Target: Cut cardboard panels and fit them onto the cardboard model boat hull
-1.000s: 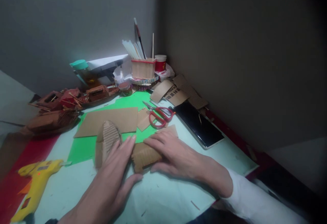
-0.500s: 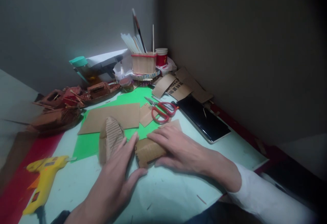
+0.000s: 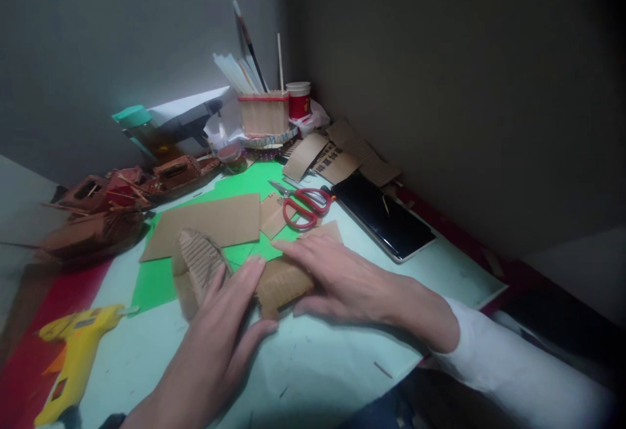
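Note:
A small curved brown cardboard piece (image 3: 284, 283) stands on the pale sheet between my hands. My right hand (image 3: 342, 279) grips it from the right, fingers over the top and thumb low on the near side. My left hand (image 3: 222, 328) is open, its fingers stretched forward and its thumb apart, the tips close to that piece's left end. Just beyond my left fingers, a boat-shaped cardboard form (image 3: 198, 263) with a ribbed face leans to the left, partly hidden by the hand. Red-handled scissors (image 3: 306, 208) lie past my right fingers.
A yellow glue gun (image 3: 78, 357) lies at left. Brown model boats (image 3: 92, 230) stand behind it. A flat cardboard sheet (image 3: 205, 220) rests on green paper (image 3: 151, 285). At right is a black phone (image 3: 384, 217); a stick holder (image 3: 264, 114) and cardboard scraps (image 3: 337, 162) are farther back.
The whole view has shifted, so most things appear a little farther left. The boat-shaped form tips slightly more to the left. Both hands keep nearly the same places around the curved piece.

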The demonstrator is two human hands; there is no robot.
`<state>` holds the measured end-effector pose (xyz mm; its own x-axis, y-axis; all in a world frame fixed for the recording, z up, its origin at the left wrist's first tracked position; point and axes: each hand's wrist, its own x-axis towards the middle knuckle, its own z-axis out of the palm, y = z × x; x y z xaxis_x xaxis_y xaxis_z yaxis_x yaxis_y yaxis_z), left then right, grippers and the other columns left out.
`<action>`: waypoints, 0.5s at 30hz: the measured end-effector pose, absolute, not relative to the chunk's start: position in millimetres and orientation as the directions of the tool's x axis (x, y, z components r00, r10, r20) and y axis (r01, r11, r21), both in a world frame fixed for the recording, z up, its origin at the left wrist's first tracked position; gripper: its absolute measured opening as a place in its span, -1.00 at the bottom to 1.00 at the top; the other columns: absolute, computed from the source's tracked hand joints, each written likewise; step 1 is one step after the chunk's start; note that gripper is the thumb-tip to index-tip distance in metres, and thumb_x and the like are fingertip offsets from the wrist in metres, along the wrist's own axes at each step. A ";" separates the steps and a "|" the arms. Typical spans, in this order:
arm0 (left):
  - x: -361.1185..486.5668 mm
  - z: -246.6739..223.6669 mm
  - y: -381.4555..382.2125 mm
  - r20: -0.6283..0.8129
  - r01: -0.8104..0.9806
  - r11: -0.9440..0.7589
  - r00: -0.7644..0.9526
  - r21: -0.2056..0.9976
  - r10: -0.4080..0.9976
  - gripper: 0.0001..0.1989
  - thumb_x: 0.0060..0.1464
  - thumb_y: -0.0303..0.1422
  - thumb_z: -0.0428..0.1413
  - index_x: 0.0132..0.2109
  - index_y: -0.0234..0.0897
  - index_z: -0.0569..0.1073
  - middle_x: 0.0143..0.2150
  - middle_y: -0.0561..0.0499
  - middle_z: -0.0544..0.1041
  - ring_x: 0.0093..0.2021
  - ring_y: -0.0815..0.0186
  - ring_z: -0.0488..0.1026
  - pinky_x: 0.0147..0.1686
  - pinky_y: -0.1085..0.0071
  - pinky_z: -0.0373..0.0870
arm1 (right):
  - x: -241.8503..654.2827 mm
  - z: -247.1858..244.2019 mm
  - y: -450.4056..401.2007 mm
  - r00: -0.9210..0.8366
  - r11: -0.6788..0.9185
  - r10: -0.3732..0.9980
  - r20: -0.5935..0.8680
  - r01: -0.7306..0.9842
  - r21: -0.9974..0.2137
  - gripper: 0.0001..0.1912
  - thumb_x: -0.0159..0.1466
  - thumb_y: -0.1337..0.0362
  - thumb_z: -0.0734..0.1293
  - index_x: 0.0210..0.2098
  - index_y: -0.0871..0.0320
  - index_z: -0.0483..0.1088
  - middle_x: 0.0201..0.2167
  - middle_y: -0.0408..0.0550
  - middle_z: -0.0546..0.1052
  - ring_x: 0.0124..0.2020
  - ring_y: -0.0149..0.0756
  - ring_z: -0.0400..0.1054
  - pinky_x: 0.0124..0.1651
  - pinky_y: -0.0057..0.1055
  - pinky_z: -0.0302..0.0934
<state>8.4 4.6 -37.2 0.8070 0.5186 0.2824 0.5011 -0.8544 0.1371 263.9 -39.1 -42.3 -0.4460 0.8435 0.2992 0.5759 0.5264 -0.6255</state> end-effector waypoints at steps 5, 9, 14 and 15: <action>9.3 -35.4 4.5 0.299 0.495 -0.861 0.810 0.116 0.505 -0.37 0.36 -0.12 -0.01 0.44 -0.22 0.07 0.31 -0.29 0.46 0.34 -0.11 0.28 0.12 -0.21 0.35 | 273.2 -34.3 -42.5 -0.370 0.461 0.882 0.293 0.541 -0.704 0.08 0.23 -0.06 0.49 0.48 0.26 -0.09 0.37 0.27 0.28 0.34 0.03 0.18 0.34 -0.10 0.10; 9.3 -36.2 5.1 0.330 0.486 -0.870 0.810 0.084 0.485 -0.40 0.36 -0.15 -0.01 0.42 -0.29 0.14 0.28 -0.32 0.48 0.32 -0.14 0.30 0.08 -0.19 0.39 | 284.3 -21.3 -46.0 -0.289 0.421 0.904 0.314 0.478 -0.771 0.02 0.26 0.06 0.50 0.48 0.26 -0.07 0.45 0.23 0.17 0.38 -0.02 0.15 0.38 -0.12 0.07; 7.4 -39.0 5.9 0.341 0.474 -0.877 0.814 0.075 0.470 -0.40 0.34 -0.16 0.02 0.41 -0.32 0.17 0.29 -0.30 0.48 0.34 -0.11 0.27 0.11 -0.15 0.38 | 284.8 -19.8 -47.5 -0.315 0.413 0.906 0.284 0.499 -0.762 -0.04 0.26 0.13 0.51 0.47 0.25 -0.01 0.39 0.22 0.26 0.34 0.01 0.20 0.35 -0.10 0.09; 7.3 -39.6 6.1 0.337 0.476 -0.876 0.815 0.076 0.472 -0.39 0.34 -0.17 0.03 0.41 -0.32 0.17 0.30 -0.29 0.47 0.36 -0.09 0.25 0.15 -0.13 0.35 | 282.6 -21.6 -47.2 -0.343 0.414 0.902 0.264 0.506 -0.757 -0.02 0.23 0.15 0.53 0.46 0.25 0.00 0.38 0.24 0.27 0.34 0.03 0.18 0.36 -0.09 0.08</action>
<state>7.3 6.1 -39.6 0.8147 0.4720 0.3369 0.4759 -0.8762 0.0765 282.6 -47.2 -21.6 -0.3428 0.9015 0.2640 0.5058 0.4140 -0.7568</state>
